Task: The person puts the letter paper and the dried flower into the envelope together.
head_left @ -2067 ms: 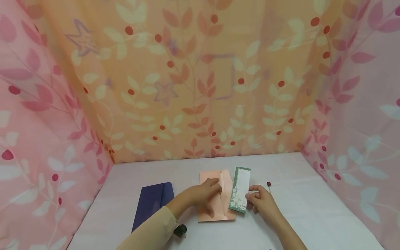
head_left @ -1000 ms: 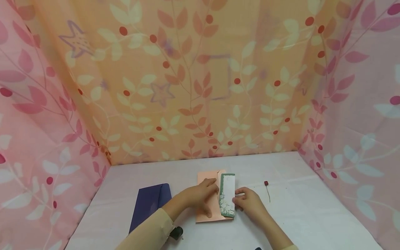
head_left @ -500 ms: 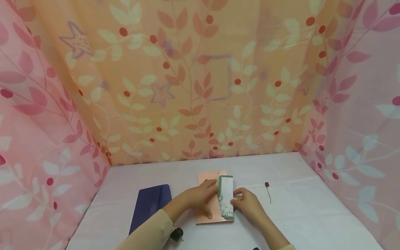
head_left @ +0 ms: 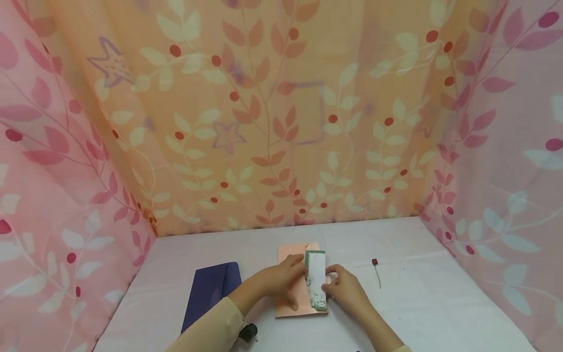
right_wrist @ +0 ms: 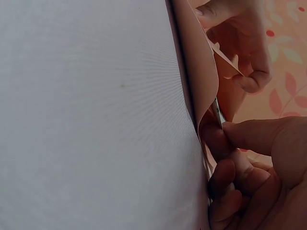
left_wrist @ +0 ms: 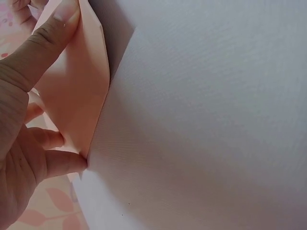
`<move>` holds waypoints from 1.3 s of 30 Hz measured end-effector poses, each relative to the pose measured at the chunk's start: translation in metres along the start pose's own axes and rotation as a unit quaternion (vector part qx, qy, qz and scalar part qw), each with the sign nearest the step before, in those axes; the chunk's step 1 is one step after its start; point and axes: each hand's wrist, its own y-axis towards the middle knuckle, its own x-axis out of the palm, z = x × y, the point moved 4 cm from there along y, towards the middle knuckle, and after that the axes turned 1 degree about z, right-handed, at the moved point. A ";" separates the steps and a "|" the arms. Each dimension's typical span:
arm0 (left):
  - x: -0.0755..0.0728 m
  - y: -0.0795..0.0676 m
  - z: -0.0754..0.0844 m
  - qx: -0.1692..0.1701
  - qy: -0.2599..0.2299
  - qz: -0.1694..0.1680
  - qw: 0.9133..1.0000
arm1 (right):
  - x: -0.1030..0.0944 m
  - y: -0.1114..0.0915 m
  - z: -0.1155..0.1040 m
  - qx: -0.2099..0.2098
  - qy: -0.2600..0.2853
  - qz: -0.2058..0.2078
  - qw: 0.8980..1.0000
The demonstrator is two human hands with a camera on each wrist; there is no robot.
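A peach envelope (head_left: 303, 293) lies on the white table with its flap to the right. My left hand (head_left: 283, 279) grips it; in the left wrist view the thumb presses the envelope (left_wrist: 79, 81) near one edge and the fingers reach its other end. My right hand (head_left: 347, 291) pinches the right edge of a narrow white card (head_left: 317, 274) with a green border and pale flowers. The card overlaps the envelope beside its mouth. In the right wrist view the card's thin edge (right_wrist: 218, 114) shows between thumb and forefinger, next to the raised peach paper.
A navy envelope (head_left: 205, 288) lies to the left, partly behind the left sleeve (head_left: 211, 325). On the right is a small red flower on a thin stem (head_left: 375, 263). A small black object (head_left: 248, 333) shows beside the left sleeve. Patterned curtains (head_left: 264, 122) enclose the table.
My right hand has brought the card leftward from beside the envelope's flap, straightened it, and moved it up to the envelope's mouth. My left hand stays on the envelope.
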 end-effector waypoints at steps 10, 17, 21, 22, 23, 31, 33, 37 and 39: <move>-0.001 -0.003 0.001 0.002 0.003 0.009 1.000 | 0.004 0.001 -0.004 -0.007 -0.002 0.006 1.000; 0.000 -0.002 0.000 0.002 0.005 0.010 1.000 | 0.007 0.003 -0.009 -0.011 -0.001 -0.006 1.000; -0.001 -0.002 -0.001 0.007 0.006 0.013 1.000 | 0.008 0.004 -0.011 -0.023 0.005 -0.008 1.000; -0.001 -0.002 -0.001 0.007 0.008 0.013 1.000 | 0.008 0.005 -0.012 -0.027 0.007 -0.009 1.000; -0.001 -0.002 -0.001 0.008 0.009 0.013 1.000 | 0.009 0.005 -0.012 -0.030 0.009 -0.009 0.999; -0.002 -0.004 0.001 0.019 0.006 0.013 1.000 | 0.014 0.007 -0.013 -0.031 0.019 -0.023 0.999; -0.003 -0.004 0.001 0.020 0.008 0.013 1.000 | 0.015 0.008 -0.012 -0.034 0.020 -0.027 0.999; -0.003 -0.004 0.002 0.019 0.006 0.016 1.000 | 0.016 0.010 -0.012 -0.038 0.020 -0.033 0.999; -0.003 -0.004 0.002 0.017 0.001 0.015 1.000 | 0.015 0.011 -0.012 -0.038 0.020 -0.035 0.998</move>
